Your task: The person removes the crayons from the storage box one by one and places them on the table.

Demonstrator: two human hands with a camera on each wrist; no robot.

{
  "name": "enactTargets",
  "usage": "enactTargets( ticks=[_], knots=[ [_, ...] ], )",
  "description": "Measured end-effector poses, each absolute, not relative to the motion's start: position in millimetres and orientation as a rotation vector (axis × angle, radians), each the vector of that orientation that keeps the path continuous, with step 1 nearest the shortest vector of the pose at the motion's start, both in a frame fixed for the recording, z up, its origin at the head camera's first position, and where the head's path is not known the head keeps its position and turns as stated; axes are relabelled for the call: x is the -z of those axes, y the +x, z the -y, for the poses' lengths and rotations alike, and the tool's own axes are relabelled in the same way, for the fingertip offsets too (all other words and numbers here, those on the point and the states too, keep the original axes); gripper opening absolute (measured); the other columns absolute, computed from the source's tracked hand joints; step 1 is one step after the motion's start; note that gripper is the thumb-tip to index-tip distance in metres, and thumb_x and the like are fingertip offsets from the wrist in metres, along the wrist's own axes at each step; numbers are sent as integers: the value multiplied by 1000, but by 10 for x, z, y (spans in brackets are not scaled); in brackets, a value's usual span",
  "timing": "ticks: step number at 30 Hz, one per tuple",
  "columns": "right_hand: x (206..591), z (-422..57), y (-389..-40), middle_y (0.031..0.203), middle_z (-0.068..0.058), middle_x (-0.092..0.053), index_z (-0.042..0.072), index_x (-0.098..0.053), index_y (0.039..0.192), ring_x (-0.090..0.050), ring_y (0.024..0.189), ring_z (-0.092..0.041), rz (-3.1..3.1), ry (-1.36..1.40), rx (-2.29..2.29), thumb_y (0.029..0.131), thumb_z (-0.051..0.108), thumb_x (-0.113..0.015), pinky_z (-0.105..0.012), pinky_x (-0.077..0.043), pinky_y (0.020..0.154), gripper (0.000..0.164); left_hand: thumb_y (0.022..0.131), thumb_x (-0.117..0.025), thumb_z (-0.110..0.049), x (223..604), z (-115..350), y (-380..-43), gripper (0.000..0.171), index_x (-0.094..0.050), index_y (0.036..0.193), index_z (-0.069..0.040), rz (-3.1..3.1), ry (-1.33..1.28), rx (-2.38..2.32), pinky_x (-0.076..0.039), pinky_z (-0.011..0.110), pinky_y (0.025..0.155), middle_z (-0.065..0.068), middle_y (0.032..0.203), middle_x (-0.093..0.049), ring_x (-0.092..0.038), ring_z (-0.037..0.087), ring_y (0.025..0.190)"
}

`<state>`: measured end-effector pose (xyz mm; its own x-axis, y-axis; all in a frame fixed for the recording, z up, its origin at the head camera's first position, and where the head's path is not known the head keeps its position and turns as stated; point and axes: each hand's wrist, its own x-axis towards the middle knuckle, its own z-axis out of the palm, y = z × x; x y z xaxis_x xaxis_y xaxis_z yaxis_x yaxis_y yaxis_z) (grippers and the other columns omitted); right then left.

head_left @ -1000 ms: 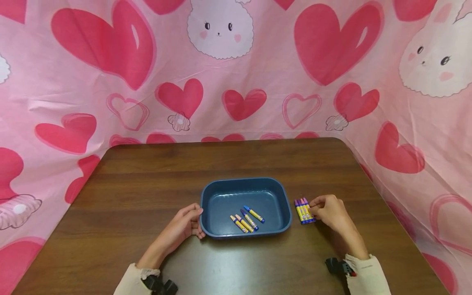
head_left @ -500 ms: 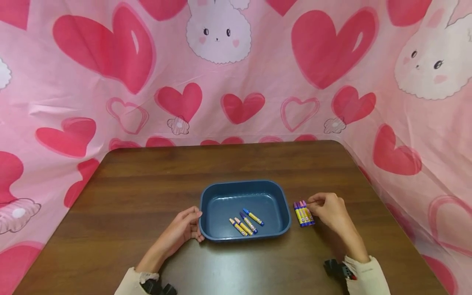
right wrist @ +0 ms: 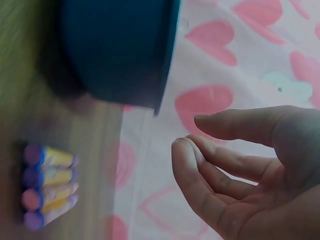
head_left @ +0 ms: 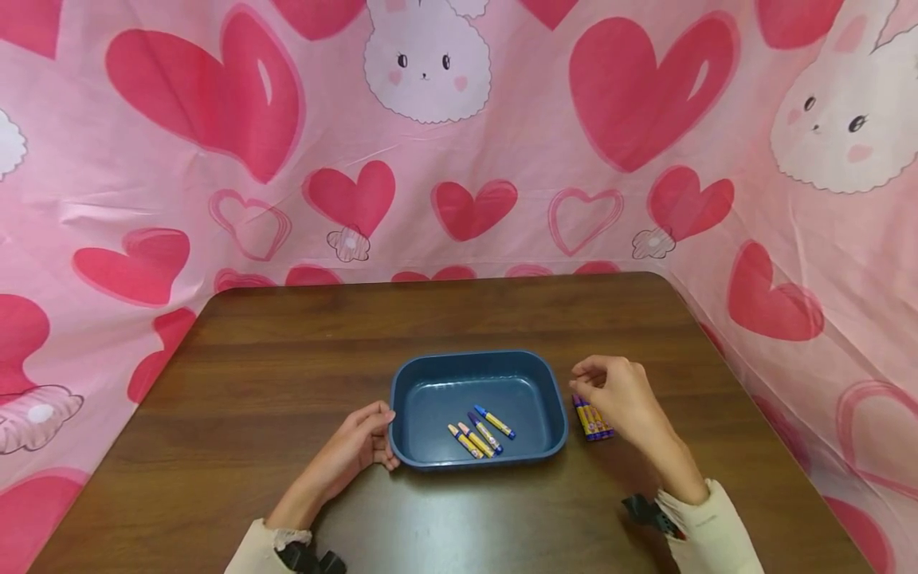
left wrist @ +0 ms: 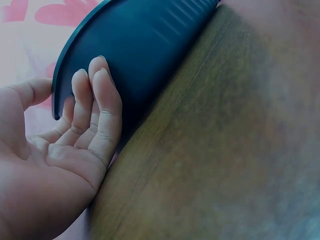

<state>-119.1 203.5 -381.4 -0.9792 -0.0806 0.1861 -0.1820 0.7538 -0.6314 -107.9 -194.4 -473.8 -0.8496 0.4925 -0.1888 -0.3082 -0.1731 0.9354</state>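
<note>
A dark blue rectangular tray [head_left: 476, 367] stands on the wooden table, with several yellow-wrapped crayons [head_left: 484, 432] lying in its front part. My left hand [head_left: 369, 434] grips the tray's left end. In the left wrist view the thumb is at the rim and the curled fingers [left wrist: 107, 100] lie against the outer wall. Right of the tray, several more crayons [head_left: 591, 422] lie side by side in a row, with purple and pink tips. My right hand [head_left: 617, 391] hovers over that row and hides part of it. Its fingers [right wrist: 185, 165] are bent loosely, with nothing between thumb and fingertips.
Around the tray stretches the brown wooden table [head_left: 301, 359]. A pink cloth [head_left: 416, 143] with hearts and rabbit faces hangs behind the table and along both sides. Black camera mounts are strapped at both wrists, below light sleeves [head_left: 717, 530].
My right hand has moved up and to the left, from the right side of the crayon row to above it. The left hand keeps its hold on the tray.
</note>
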Motion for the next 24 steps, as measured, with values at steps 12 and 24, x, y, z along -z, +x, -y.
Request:
enactTargets(
  ticks=[12, 24],
  knots=[
    [3686, -1533, -1257, 78, -2, -70, 1, -74, 93, -63, 69, -13, 2808, 436, -1032, 82, 4, -78, -27, -55, 61, 12, 106, -47, -29, 4735, 1939, -1071, 26, -50, 95, -5, -1588, 211, -2059, -57, 35, 66, 8, 73, -60, -62, 21, 67],
    [4105, -1143, -1352, 71, 1, -66, 1, -73, 88, -59, 65, -8, 2939, 519, -933, 78, 3, -79, -31, -55, 66, 11, 106, -47, -28, 4735, 1936, -1068, 26, -49, 96, -4, -1592, 198, -2061, -57, 35, 66, 8, 73, -60, -62, 22, 66]
  ],
)
